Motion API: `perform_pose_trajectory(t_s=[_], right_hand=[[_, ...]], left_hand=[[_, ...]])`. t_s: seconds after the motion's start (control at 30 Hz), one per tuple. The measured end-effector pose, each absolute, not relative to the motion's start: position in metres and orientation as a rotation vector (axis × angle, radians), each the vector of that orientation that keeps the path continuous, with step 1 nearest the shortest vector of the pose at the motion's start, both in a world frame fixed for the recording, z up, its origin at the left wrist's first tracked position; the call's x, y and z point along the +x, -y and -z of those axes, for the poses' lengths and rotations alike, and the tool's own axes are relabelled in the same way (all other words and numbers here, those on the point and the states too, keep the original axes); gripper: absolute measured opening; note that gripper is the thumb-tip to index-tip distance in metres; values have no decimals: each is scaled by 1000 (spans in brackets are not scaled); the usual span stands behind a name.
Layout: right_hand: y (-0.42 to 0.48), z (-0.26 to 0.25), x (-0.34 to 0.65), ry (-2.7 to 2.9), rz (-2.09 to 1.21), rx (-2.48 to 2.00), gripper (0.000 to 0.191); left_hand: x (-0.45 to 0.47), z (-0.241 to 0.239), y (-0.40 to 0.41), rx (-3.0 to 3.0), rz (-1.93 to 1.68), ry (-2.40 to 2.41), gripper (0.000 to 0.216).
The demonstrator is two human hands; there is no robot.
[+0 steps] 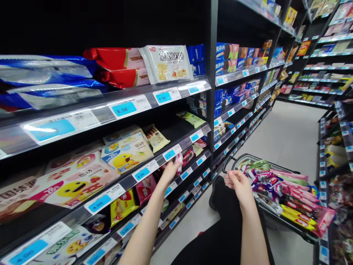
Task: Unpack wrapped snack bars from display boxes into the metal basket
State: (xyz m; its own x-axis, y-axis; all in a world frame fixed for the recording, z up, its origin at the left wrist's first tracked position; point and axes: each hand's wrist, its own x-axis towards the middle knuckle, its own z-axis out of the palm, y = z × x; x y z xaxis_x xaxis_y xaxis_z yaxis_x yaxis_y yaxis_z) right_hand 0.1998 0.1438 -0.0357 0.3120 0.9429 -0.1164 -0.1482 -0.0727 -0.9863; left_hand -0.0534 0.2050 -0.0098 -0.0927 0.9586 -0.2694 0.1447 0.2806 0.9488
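Observation:
My left hand (pixel 172 170) reaches into a lower shelf, its fingers closed around a small pink-and-white snack packet (pixel 179 163). Part of that packet is hidden by the fingers and the shelf edge. Beside it on the same shelf lie a dark pink packet (pixel 188 156) and a cream packet (pixel 197 149). Over my dark-trousered knee, my right hand (pixel 239 184) hovers with loosely bent fingers and nothing visible in them. Just to its right stands a shopping basket (pixel 271 215), heaped with pink, purple and yellow snack packets (pixel 286 191).
Boxed cakes (pixel 127 152) and a cream bar packet (pixel 156 138) occupy the shelf above my left hand. Higher up are red packs (pixel 124 68) and a white biscuit bag (pixel 168 64). Price-tag rails edge each shelf. Another shelf rack (pixel 335 169) bounds the aisle floor (pixel 281 129) at right.

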Motion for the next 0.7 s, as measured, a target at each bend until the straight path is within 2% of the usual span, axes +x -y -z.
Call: perform_pose_trajectory(t_s=[0.13, 0.3, 0.4, 0.53, 0.7], right_hand=[[-127, 23, 198, 933, -1154, -1222, 45], [-95, 1, 213, 1064, -1162, -1049, 39], [-77, 1, 236, 1042, -1013, -1059, 27], [-60, 4, 258, 855, -769, -1179, 28], [-50, -5, 265, 695, -585, -1414, 37]], left_hand=[[-22, 24, -157, 921, -766, -1068, 31], [29, 1, -125, 812, -509, -542, 57], [55, -20, -130, 805, -450, -340, 51], [82, -31, -132, 880, -560, -387, 46], [103, -23, -109, 1163, -1021, -543, 64]])
